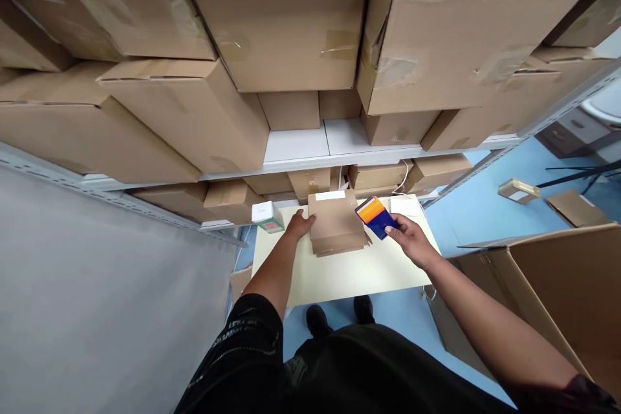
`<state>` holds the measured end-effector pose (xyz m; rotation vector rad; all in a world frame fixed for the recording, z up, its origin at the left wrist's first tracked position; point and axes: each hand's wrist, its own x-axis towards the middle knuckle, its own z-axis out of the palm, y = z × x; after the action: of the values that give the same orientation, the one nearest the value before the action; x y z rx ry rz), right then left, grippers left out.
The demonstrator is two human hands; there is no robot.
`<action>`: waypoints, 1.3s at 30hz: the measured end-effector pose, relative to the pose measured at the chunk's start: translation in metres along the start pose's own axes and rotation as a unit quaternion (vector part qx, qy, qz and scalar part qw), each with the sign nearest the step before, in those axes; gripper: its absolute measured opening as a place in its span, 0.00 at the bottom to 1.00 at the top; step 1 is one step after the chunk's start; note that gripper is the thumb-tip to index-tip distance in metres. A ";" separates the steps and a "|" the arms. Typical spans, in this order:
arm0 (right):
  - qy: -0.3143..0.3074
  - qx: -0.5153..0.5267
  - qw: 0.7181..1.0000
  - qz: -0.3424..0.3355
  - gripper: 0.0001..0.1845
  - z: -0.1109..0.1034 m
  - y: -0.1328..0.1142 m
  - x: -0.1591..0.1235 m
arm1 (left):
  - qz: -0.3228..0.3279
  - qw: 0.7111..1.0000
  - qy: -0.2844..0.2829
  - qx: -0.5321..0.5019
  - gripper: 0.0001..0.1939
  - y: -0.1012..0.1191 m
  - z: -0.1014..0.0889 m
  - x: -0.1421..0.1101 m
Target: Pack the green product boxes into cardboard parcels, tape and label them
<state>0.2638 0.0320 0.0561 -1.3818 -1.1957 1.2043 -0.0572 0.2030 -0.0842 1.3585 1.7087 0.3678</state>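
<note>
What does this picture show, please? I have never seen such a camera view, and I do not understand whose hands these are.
There is no machine here: you see a person's own two bare hands. The single picture comes from a camera worn on that person's head, looking forward and down, so the person's dark shoes show near the bottom. The right hand holds a flat blue and orange pack. The left hand is at the left edge of some brown cardboard, which lies on the pale table. A small white and green box is beside the left hand. Ahead, brown boxes fill much of a shelf.
</note>
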 end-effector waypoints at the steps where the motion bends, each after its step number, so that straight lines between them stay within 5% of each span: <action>1: 0.003 -0.002 1.000 0.007 0.21 -0.002 0.002 -0.002 | 0.003 1.000 -0.001 -0.009 0.43 -0.003 0.002 0.008; 8: 0.024 -0.007 0.999 0.035 0.19 -0.011 0.016 -0.013 | 0.045 0.986 -0.053 -0.155 0.37 -0.003 0.018 0.063; 12: 0.045 -0.012 0.998 0.047 0.20 -0.016 0.024 -0.015 | 0.053 0.976 -0.084 -0.194 0.29 0.004 0.023 0.066; 18: 0.042 0.003 0.998 0.048 0.20 -0.019 0.029 -0.008 | 0.104 0.950 -0.119 -0.271 0.24 0.012 0.016 0.016; 24: 0.017 0.021 0.999 0.045 0.20 -0.010 0.030 -0.003 | 0.158 0.946 -0.093 -0.266 0.21 0.004 0.014 -0.056; 30: -0.017 0.034 0.999 0.033 0.20 0.001 0.026 -0.004 | 0.218 0.960 -0.006 -0.179 0.25 -0.014 0.012 -0.100; 33: -0.024 0.036 0.999 0.029 0.20 0.006 0.020 -0.008 | 0.279 0.953 0.048 -0.108 0.16 -0.023 0.012 -0.111; 39: -0.037 0.071 0.996 0.026 0.21 0.017 0.016 -0.017 | 0.393 0.919 0.025 -0.006 0.06 -0.032 0.009 -0.135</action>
<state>0.2473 0.0139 0.0402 -1.2795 -1.1070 1.3604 -0.0705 0.0691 -0.0506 2.0047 1.1171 0.8602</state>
